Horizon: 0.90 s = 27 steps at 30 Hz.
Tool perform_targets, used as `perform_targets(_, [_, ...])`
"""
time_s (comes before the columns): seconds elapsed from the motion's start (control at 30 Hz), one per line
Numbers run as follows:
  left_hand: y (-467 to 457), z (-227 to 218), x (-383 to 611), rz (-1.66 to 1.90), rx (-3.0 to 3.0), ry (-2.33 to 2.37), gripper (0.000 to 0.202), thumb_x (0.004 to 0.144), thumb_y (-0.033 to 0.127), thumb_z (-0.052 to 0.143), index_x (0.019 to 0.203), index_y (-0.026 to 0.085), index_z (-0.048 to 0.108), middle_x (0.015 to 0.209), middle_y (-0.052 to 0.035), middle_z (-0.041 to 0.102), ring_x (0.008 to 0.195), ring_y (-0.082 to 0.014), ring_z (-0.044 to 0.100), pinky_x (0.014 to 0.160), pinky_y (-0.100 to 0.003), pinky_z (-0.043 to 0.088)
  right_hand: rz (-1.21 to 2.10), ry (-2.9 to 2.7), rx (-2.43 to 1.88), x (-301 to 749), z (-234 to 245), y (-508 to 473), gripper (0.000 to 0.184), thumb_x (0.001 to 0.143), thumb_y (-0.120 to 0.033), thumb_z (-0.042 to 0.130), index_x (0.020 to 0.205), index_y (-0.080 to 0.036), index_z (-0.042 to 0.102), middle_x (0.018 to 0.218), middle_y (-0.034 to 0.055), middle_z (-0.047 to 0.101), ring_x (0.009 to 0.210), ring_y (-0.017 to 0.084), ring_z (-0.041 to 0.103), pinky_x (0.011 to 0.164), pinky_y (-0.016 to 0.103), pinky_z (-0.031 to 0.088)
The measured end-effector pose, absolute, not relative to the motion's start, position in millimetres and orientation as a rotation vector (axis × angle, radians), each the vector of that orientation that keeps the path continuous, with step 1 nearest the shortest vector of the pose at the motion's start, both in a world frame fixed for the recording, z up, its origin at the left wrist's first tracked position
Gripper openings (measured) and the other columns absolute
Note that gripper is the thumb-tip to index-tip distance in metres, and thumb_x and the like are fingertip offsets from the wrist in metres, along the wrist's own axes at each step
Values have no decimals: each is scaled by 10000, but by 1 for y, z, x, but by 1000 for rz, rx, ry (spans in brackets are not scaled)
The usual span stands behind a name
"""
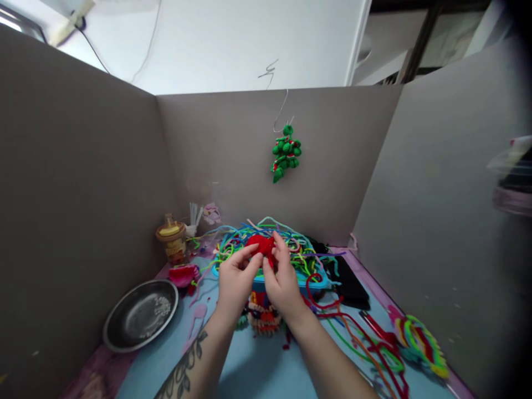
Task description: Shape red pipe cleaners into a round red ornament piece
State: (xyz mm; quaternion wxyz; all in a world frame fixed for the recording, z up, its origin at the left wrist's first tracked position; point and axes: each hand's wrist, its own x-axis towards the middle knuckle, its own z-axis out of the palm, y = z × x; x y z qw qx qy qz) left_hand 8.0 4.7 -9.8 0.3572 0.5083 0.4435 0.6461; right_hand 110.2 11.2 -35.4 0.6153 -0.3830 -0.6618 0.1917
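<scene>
My left hand (238,277) and my right hand (283,282) meet at the middle, raised before a blue tray. Between their fingertips is a red fuzzy piece (261,243), seemingly made of bent pipe cleaners; both hands pinch it, and the fingers cover part of its lower edge. Behind it, the tray (320,282) overflows with pipe cleaners (307,260) in many colours. Below my wrists, a multicoloured fuzzy figure (265,318) stands on the blue mat, partly hidden by my right hand.
A metal bowl (120,327) holding small pale bits lies left, near a lidded cup (172,241) and a pink fuzzy piece (183,274). Right are a black flat object (349,285), loose red strands (353,318) and a coiled colourful bundle (424,343). A green ornament (286,152) hangs behind.
</scene>
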Motion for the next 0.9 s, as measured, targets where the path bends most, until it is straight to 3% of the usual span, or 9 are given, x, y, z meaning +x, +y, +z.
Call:
perform_targets(0.17, [1, -7, 8, 1678, 1340, 1206, 279, 683, 281, 691, 925, 142, 713, 821, -60, 736, 711, -167, 654, 679, -264, 519, 403, -1367, -923, 108, -40, 12, 428, 839, -229, 504, 1244, -198, 370, 1080, 134, 599, 1023, 238, 591, 821, 394, 502])
perform_targets(0.37, [-1, -5, 8, 1687, 1357, 1210, 283, 685, 283, 692, 927, 137, 712, 785, -52, 726, 673, -155, 636, 641, -249, 508, 146, -1397, -924, 112, -31, 9, 32, 830, -198, 490, 853, -209, 510, 984, 80, 550, 1000, 220, 526, 845, 402, 449])
perform_targets(0.53, [-1, -6, 8, 1744, 1357, 1241, 268, 685, 291, 693, 913, 150, 715, 710, -26, 706, 613, -132, 602, 587, -224, 486, 94, -1410, -901, 108, -26, 0, 63, 825, -181, 516, 774, -218, 521, 771, 20, 549, 780, 183, 524, 737, 347, 446])
perform_targets(0.73, [-1, -6, 3, 1801, 1302, 1198, 263, 674, 276, 701, 908, 159, 713, 708, -12, 686, 595, -114, 573, 585, -213, 473, 333, -1702, -588, 108, -18, -13, 94, 810, -168, 504, 734, -220, 521, 718, 6, 571, 727, 168, 535, 710, 323, 441])
perform_targets(0.83, [0, -4, 0, 1823, 1307, 1185, 253, 679, 270, 699, 903, 153, 711, 718, -15, 683, 617, -115, 574, 602, -212, 469, 527, -1816, -478, 116, -14, -13, 99, 823, -265, 510, 738, -217, 527, 725, 9, 564, 710, 165, 533, 703, 319, 438])
perform_targets(0.9, [1, -4, -1, 1824, 1317, 1184, 250, 681, 271, 699, 899, 151, 710, 705, -15, 679, 608, -113, 567, 589, -210, 463, 615, -1793, -479, 122, -14, -11, 229, 834, -425, 496, 780, -210, 554, 758, 25, 564, 725, 176, 532, 696, 320, 431])
